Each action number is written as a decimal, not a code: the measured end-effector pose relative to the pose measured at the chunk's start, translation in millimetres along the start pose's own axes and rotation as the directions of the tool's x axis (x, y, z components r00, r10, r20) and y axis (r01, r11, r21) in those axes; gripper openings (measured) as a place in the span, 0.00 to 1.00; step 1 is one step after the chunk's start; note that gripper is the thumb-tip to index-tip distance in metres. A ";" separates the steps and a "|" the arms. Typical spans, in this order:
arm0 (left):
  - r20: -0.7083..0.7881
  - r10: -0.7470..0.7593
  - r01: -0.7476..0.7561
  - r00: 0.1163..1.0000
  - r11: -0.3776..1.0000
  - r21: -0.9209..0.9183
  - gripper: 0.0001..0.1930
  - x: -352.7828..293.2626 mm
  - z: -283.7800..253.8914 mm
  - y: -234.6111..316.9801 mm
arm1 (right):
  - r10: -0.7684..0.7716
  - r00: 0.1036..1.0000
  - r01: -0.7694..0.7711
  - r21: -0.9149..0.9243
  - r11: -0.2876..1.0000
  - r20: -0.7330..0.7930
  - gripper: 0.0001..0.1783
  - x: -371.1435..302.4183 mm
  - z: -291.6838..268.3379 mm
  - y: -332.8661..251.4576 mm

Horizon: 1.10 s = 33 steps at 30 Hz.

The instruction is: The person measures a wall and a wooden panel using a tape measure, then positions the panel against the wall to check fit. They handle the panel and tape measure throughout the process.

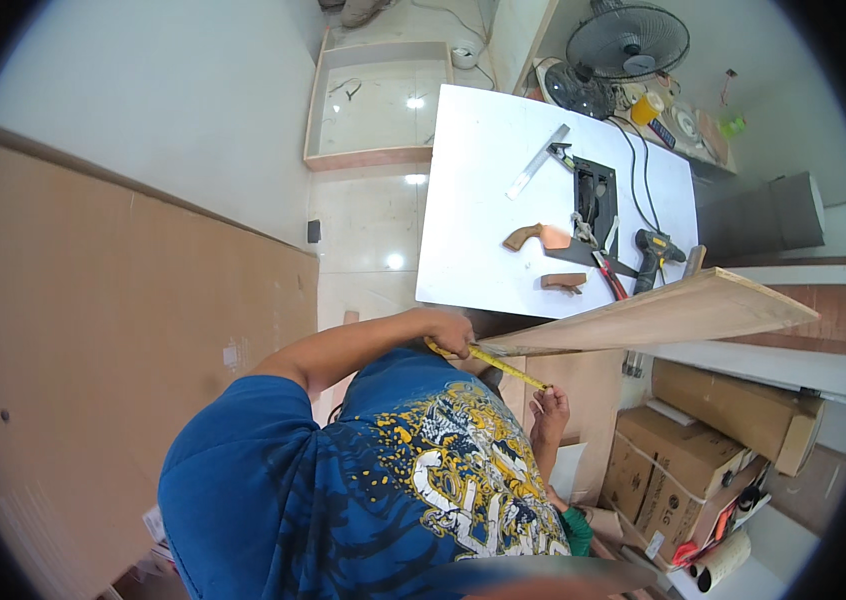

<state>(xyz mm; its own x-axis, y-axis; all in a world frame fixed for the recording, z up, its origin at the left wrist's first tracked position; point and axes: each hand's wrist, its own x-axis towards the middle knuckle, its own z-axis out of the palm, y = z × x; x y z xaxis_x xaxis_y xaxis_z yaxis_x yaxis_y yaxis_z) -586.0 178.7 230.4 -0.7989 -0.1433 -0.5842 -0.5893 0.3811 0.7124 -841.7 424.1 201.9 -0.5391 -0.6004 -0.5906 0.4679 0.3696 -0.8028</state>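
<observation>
My left hand (453, 333) is closed around a yellow tape measure (505, 367), close to the near edge of the white table. A short length of the tape shows past the fingers on the left. The fingers of my right hand (550, 404) pinch the tape's other end, in front of my blue shirt. Whichever hand has the tape's case, it is hidden. Just beyond the tape, a wooden board (633, 315) lies at a slant along the table's near right corner, its narrow end beside my left hand.
The white table (483, 250) carries a handsaw (568, 248), a combination square (538, 165), a black tool (598, 200), red-handled pliers (610, 276) and a cordless drill (655, 258). Cardboard boxes (683, 460) stand at right. A wooden frame (373, 157) lies on the floor behind.
</observation>
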 end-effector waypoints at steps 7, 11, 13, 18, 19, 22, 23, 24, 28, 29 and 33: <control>-0.049 -0.082 0.078 0.995 0.993 -0.088 0.20 42.7 39.7 60.1 | -0.036 0.993 0.042 -0.055 0.998 0.112 0.13 47.0 -78.8 -34.0; -0.153 -0.083 0.064 0.985 0.991 -0.121 0.19 61.9 71.9 102.2 | -0.008 0.988 0.023 -0.095 0.995 0.156 0.13 65.4 -129.2 -50.2; -0.126 -0.047 0.040 0.991 0.997 -0.064 0.18 68.4 88.3 116.2 | -0.009 0.978 0.023 -0.067 0.997 0.209 0.12 74.2 -150.6 -50.7; -0.140 -0.133 0.125 0.981 0.990 -0.065 0.17 66.5 113.5 145.8 | -0.014 0.977 0.021 -0.028 0.999 0.215 0.12 87.9 -194.9 -67.6; -0.185 -0.060 0.030 0.981 0.986 -0.162 0.18 60.4 117.4 139.1 | -0.029 0.978 0.036 -0.028 0.999 0.206 0.11 91.4 -199.7 -74.5; -0.185 -0.155 0.129 0.970 0.981 -0.142 0.18 45.1 121.2 133.3 | -0.069 0.979 0.074 -0.022 0.997 0.191 0.11 103.9 -219.5 -94.5; -0.171 -0.162 0.138 0.972 0.980 -0.142 0.18 41.5 118.9 131.3 | -0.080 0.978 0.086 -0.019 0.996 0.190 0.11 109.1 -225.5 -100.9; -0.161 -0.176 0.152 0.971 0.977 -0.153 0.19 35.6 120.3 128.8 | -0.086 0.980 0.092 -0.022 0.996 0.182 0.11 113.3 -229.9 -105.5; -0.176 -0.167 0.123 0.970 0.963 -0.238 0.19 20.8 126.2 123.3 | -0.114 0.976 0.116 -0.001 0.993 0.184 0.10 125.3 -244.4 -115.3; -0.172 -0.192 0.147 0.966 0.958 -0.245 0.19 17.2 127.4 122.7 | -0.128 0.974 0.131 -0.006 0.991 0.188 0.10 127.4 -246.0 -115.5; -0.181 -0.128 0.094 0.975 0.978 -0.186 0.20 20.0 134.7 111.1 | -0.140 0.976 0.145 -0.017 0.989 0.165 0.14 128.2 -246.0 -119.4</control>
<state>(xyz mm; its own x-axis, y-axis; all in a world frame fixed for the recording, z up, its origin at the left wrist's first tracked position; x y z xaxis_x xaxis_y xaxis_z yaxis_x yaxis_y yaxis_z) -651.2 341.3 245.5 -0.7254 -0.3541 -0.5902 -0.6736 0.1893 0.7144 -1138.9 477.4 202.0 -0.4765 -0.7548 -0.4508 0.3731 0.2907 -0.8811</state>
